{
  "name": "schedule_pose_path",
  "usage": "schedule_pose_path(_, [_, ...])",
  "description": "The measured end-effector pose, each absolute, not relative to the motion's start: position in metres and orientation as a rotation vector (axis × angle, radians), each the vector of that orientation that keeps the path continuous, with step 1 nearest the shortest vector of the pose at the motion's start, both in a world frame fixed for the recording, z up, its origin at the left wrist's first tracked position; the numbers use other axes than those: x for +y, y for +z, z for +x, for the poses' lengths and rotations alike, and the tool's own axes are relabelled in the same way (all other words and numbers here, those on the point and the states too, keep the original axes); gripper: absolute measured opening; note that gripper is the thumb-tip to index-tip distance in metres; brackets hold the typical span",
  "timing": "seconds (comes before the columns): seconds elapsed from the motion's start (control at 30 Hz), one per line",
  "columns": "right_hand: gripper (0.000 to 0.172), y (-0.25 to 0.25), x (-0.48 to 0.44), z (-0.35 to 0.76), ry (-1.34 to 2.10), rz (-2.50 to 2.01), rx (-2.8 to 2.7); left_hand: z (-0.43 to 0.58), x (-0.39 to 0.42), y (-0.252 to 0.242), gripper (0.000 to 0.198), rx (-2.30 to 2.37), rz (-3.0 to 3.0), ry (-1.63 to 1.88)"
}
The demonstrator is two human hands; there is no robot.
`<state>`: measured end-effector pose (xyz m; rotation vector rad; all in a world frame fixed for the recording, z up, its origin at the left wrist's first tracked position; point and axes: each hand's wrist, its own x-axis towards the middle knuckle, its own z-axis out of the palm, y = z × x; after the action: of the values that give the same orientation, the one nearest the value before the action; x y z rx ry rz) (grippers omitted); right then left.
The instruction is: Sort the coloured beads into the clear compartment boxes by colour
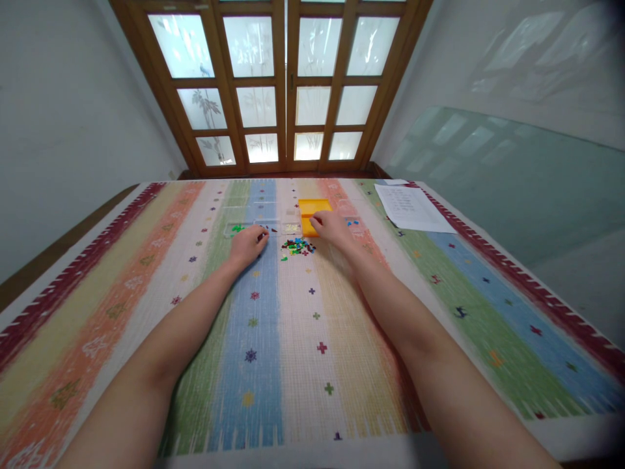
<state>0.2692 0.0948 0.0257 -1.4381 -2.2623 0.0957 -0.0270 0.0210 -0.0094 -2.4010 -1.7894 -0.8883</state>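
Note:
My left hand (pixel 249 242) rests at the front of a clear box with dark brown pieces (pixel 273 230), its fingers curled together. Whatever those fingers hold is too small to make out. My right hand (pixel 331 227) is over the open yellow box (pixel 315 207), thumb and fingers pinched, and I cannot see what is between them. Between the hands, on the cloth, lies a loose pile of tiny mixed-colour pieces (pixel 299 246), with a light green piece (pixel 284 258) at its near edge.
Clear boxes flank the yellow one: green pieces (pixel 237 228) at the left, pale pieces (pixel 291 228) in the middle, blue pieces (pixel 352 223) at the right. A printed sheet (pixel 413 207) lies far right on the striped tablecloth (pixel 254 391). Wood-framed glass doors (pixel 288 98) stand behind.

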Motion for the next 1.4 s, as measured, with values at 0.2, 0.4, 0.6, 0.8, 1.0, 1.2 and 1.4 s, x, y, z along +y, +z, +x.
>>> schedule_pose_path(0.2, [0.032, 0.005, 0.081, 0.255, 0.071, -1.244, -2.307, -0.074, 0.036, -0.011, 0.026, -2.151, -1.937, -1.089])
schedule_pose_path(0.4, [0.033, -0.003, 0.079, 0.252, 0.089, -1.169, -2.374, -0.088, 0.04, -0.013, 0.034, -2.276, -1.79, -1.125])
schedule_pose_path(0.6, [0.031, -0.007, 0.073, 0.245, 0.108, -1.124, -2.376, -0.074, 0.035, -0.01, 0.033, -2.179, -1.855, -1.164])
schedule_pose_path(0.8, [0.029, -0.012, 0.074, 0.244, 0.126, -1.114, -2.357, -0.048, 0.026, -0.008, 0.026, -1.794, -2.461, -0.943])
schedule_pose_path(1.0, [0.028, -0.015, 0.077, 0.244, 0.162, -1.12, -2.334, -0.019, 0.015, -0.002, 0.023, -1.501, -2.779, -0.623])
schedule_pose_path(1.2, [0.03, -0.02, 0.078, 0.243, 0.134, -1.087, -2.332, -0.009, 0.01, 0.001, 0.026, -1.496, -2.841, -0.536])
schedule_pose_path(1.4, [0.028, -0.021, 0.078, 0.242, 0.114, -1.076, -2.346, -0.006, 0.01, 0.001, 0.024, -1.54, -2.835, -0.51])
